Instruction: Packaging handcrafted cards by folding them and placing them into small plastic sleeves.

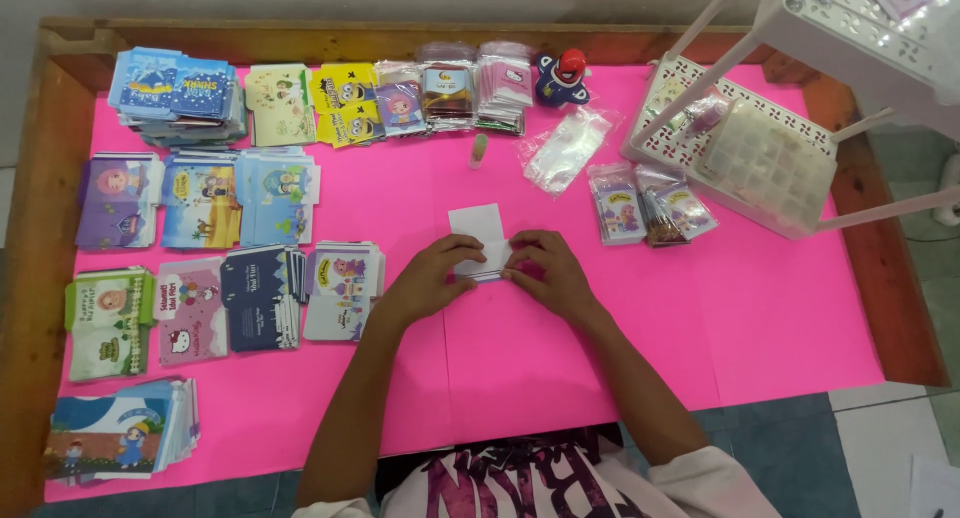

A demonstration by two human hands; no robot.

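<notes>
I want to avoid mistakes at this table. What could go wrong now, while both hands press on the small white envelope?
1. The left hand and right hand pinch the small white envelope together; uneven pressure might crease it crookedly.
2. The glue stick stands just beyond; a forward reach could knock it over.
3. The nearest card stack sits beside the left wrist and may get scattered.

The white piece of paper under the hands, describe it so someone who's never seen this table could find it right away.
On the pink table cover, look at the middle, where the left hand and right hand meet. The white paper lies there, its top flap sticking out beyond the fingers. Unlike the colourful printed card stacks on the left, it is plain and blank.
</notes>
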